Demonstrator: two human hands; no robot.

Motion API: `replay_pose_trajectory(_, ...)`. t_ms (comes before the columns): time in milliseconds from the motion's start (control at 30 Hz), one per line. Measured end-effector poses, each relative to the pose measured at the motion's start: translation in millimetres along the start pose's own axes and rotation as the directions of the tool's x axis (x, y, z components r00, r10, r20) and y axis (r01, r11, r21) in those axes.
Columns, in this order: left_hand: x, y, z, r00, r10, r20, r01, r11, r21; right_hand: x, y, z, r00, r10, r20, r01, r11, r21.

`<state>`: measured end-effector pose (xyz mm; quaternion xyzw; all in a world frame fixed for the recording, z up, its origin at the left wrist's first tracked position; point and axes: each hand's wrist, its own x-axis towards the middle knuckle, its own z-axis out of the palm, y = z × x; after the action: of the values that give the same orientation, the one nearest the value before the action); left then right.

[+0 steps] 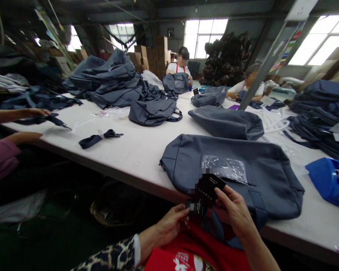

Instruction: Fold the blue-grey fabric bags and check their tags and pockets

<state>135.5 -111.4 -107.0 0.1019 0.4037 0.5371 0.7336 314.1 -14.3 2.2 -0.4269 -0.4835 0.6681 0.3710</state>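
At the table edge [124,171], both hands [234,210] pinch black tags [209,186], print seemingly blurred.

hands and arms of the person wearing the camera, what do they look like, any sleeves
Both hands are bare, no gloves. The left hand comes out of a leopard-print sleeve with a pale cuff at the wrist. The right hand and its forearm show no sleeve, watch or rings.
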Motion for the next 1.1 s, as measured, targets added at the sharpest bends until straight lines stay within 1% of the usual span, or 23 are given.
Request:
replay_pose_trajectory(67,-12,14,-7.4,0.992,0.124,-0.017,-0.119,0.978,0.174,2,-1,1,0.996,-0.089,-0.032,0.086,0.993,-0.078)
replay_pose_trajectory(133,-30,36,-12.5,0.959,0.283,0.026,-0.267,0.87,0.414,5,-1,4,0.988,-0.148,-0.043,0.139,0.976,-0.165)
replay_pose_trajectory(167,-40,49,-12.4,0.932,0.353,0.081,-0.339,0.768,0.543,7,0,6,0.983,-0.176,-0.046,0.162,0.961,-0.225)
replay_pose_trajectory(200,-49,63,-10.1,0.897,0.409,0.165,-0.408,0.629,0.661,9,1,8,0.976,-0.214,-0.045,0.192,0.935,-0.299)
replay_pose_trajectory(267,-61,90,1.6,0.82,0.425,0.384,-0.526,0.293,0.799,11,2,14,0.952,-0.305,0.01,0.276,0.847,-0.454)
replay_pose_trajectory(300,-64,103,10.1,0.783,0.395,0.481,-0.57,0.145,0.809,12,1,17,0.942,-0.326,0.083,0.322,0.802,-0.503)
replay_pose_trajectory(333,-64,114,19.7,0.751,0.366,0.55,-0.602,0.037,0.798,12,0,20,0.933,-0.315,0.177,0.36,0.778,-0.515)
replay_pose_trajectory(367,-61,124,29.5,0.73,0.352,0.585,-0.618,-0.024,0.786,12,-1,23,0.922,-0.276,0.27,0.379,0.778,-0.5)
replay_pose_trajectory(400,-56,132,38.9,0.723,0.357,0.592,-0.619,-0.046,0.784,12,-2,25,0.91,-0.231,0.344,0.38,0.796,-0.472)
replay_pose_trajectory(433,-49,137,47.3,0.725,0.377,0.576,-0.608,-0.042,0.793,12,-3,25,0.903,-0.198,0.382,0.367,0.818,-0.443)
replay_pose_trajectory(467,-41,141,54.2,0.733,0.404,0.547,-0.59,-0.021,0.807,12,-3,25,0.907,-0.189,0.377,0.35,0.836,-0.423)
replay_pose_trajectory(533,-24,144,62.6,0.755,0.44,0.486,-0.56,0.046,0.827,14,-1,23,0.932,-0.213,0.293,0.324,0.853,-0.41)
replay_pose_trajectory(600,-9,143,64.6,0.767,0.459,0.448,-0.55,0.113,0.827,16,2,21,0.945,-0.214,0.247,0.296,0.88,-0.372)
replay_pose_trajectory(667,2,140,63.7,0.777,0.456,0.434,-0.549,0.155,0.821,20,6,19,0.943,-0.191,0.273,0.274,0.911,-0.309)
replay_pose_trajectory(733,9,139,64.8,0.77,0.472,0.429,-0.546,0.141,0.826,26,7,19,0.939,-0.2,0.28,0.28,0.918,-0.282)
replay_pose_trajectory(767,10,138,67.3,0.743,0.513,0.43,-0.549,0.1,0.83,30,8,18,0.94,-0.219,0.261,0.293,0.911,-0.29)
replay_pose_trajectory(800,11,138,71.4,0.693,0.57,0.441,-0.558,0.039,0.829,34,8,17,0.942,-0.241,0.234,0.309,0.896,-0.319)
replay_pose_trajectory(867,13,135,82.7,0.563,0.661,0.496,-0.592,-0.097,0.8,46,10,14,0.944,-0.271,0.191,0.327,0.853,-0.407)
replay_pose_trajectory(900,15,133,88.8,0.522,0.659,0.542,-0.617,-0.148,0.773,52,13,12,0.945,-0.277,0.174,0.326,0.827,-0.458)
replay_pose_trajectory(933,19,131,94.1,0.512,0.622,0.592,-0.645,-0.177,0.744,58,16,11,0.947,-0.28,0.157,0.32,0.799,-0.509)
replay_pose_trajectory(967,25,128,97.9,0.533,0.559,0.635,-0.666,-0.185,0.722,64,19,9,0.948,-0.286,0.139,0.313,0.773,-0.552)
replay_pose_trajectory(1000,34,124,99.7,0.573,0.486,0.66,-0.672,-0.183,0.718,69,22,8,0.948,-0.297,0.119,0.309,0.752,-0.582)
replay_pose_trajectory(1100,69,114,91.8,0.716,0.269,0.643,-0.607,-0.213,0.765,72,26,4,0.939,-0.337,0.062,0.294,0.701,-0.649)
